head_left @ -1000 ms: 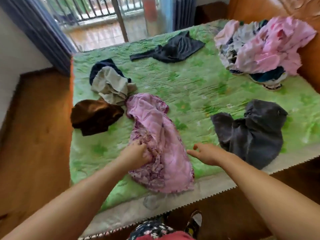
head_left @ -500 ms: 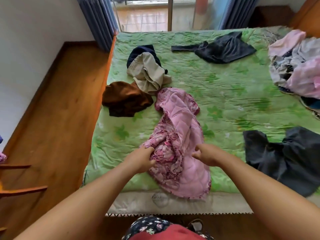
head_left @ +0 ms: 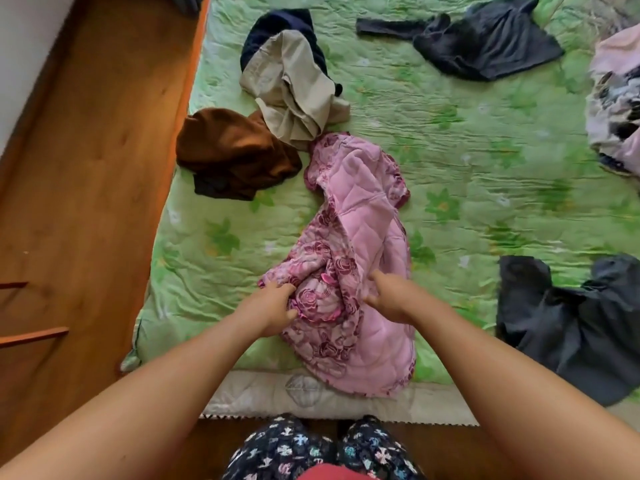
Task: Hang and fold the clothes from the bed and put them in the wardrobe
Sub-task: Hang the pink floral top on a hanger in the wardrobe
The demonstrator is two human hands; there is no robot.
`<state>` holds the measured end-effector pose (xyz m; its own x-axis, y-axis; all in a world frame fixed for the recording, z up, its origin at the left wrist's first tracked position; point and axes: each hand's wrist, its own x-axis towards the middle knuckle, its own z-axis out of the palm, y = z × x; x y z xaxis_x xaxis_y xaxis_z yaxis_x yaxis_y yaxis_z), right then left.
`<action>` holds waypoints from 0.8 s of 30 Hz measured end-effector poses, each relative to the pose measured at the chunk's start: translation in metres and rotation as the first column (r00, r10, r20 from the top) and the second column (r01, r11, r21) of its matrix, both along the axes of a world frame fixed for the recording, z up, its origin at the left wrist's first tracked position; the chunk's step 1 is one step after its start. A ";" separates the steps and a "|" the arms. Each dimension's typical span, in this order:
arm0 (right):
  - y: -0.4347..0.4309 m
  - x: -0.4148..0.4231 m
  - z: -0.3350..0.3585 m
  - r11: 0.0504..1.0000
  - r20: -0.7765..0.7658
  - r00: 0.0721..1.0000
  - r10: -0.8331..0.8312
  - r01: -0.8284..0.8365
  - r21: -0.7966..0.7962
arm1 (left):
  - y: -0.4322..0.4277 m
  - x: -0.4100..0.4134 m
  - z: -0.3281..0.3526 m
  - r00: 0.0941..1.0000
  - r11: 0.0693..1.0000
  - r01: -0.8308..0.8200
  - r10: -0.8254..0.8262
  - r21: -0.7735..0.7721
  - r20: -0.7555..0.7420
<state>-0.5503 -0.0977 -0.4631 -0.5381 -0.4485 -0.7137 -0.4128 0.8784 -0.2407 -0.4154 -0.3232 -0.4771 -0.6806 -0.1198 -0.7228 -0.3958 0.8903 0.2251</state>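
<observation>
The pink garment (head_left: 363, 209) is found toward the near left corner of the bed (head_left: 485, 161), with its hem draped over the near edge. Its bunched floral side is gripped by the left hand (head_left: 273, 306), whose fingers are curled into the cloth. The right hand (head_left: 388, 296) is laid on the plain quilted side with its fingers partly bent; whether cloth is pinched there cannot be told.

Since only a bunch is held on the left, a lopsided lift and twisted layers are to be expected. The beige garment (head_left: 294, 91), which touches the far end, may be dragged along. The overhanging hem could be pulled down to the floor (head_left: 86, 168) if the piece is drawn nearer.

Counted from the left: one brown garment (head_left: 235, 154), one navy garment (head_left: 277, 26) under the one beige garment, one pink garment, two hands, one dark grey top (head_left: 485, 46) at the far edge, one dark grey garment (head_left: 571, 334) near the near right corner, and one mixed heap (head_left: 616, 98) at the right edge, whose pieces cannot be counted.
</observation>
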 end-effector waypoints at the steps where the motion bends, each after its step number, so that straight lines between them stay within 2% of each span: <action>1: -0.005 -0.010 -0.010 1.000 -0.001 1.000 0.000 0.000 -0.011 | 0.001 -0.005 -0.009 1.000 1.000 -0.018 0.018 0.013 0.002; 7: -0.048 -0.073 -0.076 0.987 -0.065 0.994 -0.092 0.082 -0.141 | -0.002 -0.070 -0.057 0.984 0.982 -0.133 0.147 0.134 -0.100; 10: -0.052 -0.107 -0.103 0.988 -0.148 0.984 -0.102 0.082 -0.134 | -0.009 -0.116 -0.077 0.963 0.965 -0.201 0.226 0.165 -0.147; 14: -0.037 -0.165 -0.129 0.971 -0.226 0.946 -0.231 0.210 -0.114 | -0.012 -0.180 -0.105 0.938 0.947 -0.257 0.292 0.191 -0.185; 16: -0.032 -0.188 -0.140 0.956 -0.186 0.941 -0.284 0.263 -0.127 | -0.007 -0.207 -0.119 0.916 0.916 -0.321 0.365 0.241 -0.166; 18: -0.033 -0.202 -0.151 0.918 -0.041 0.927 -0.373 0.362 -0.165 | 0.001 -0.226 -0.131 0.899 0.891 -0.356 0.408 0.281 -0.156; 20: -0.038 -0.205 -0.160 0.855 0.076 0.877 -0.474 0.479 -0.198 | 0.006 -0.234 -0.139 0.891 0.903 -0.349 0.403 0.251 -0.208; 22: -0.045 -0.200 -0.167 0.854 0.022 0.874 -0.486 0.480 -0.200 | 0.006 -0.229 -0.143 0.861 0.904 -0.378 0.423 0.201 -0.282; 24: -0.054 -0.186 -0.166 0.877 -0.072 0.895 -0.441 0.412 -0.250 | -0.001 -0.209 -0.146 0.844 0.892 -0.419 0.451 0.170 -0.289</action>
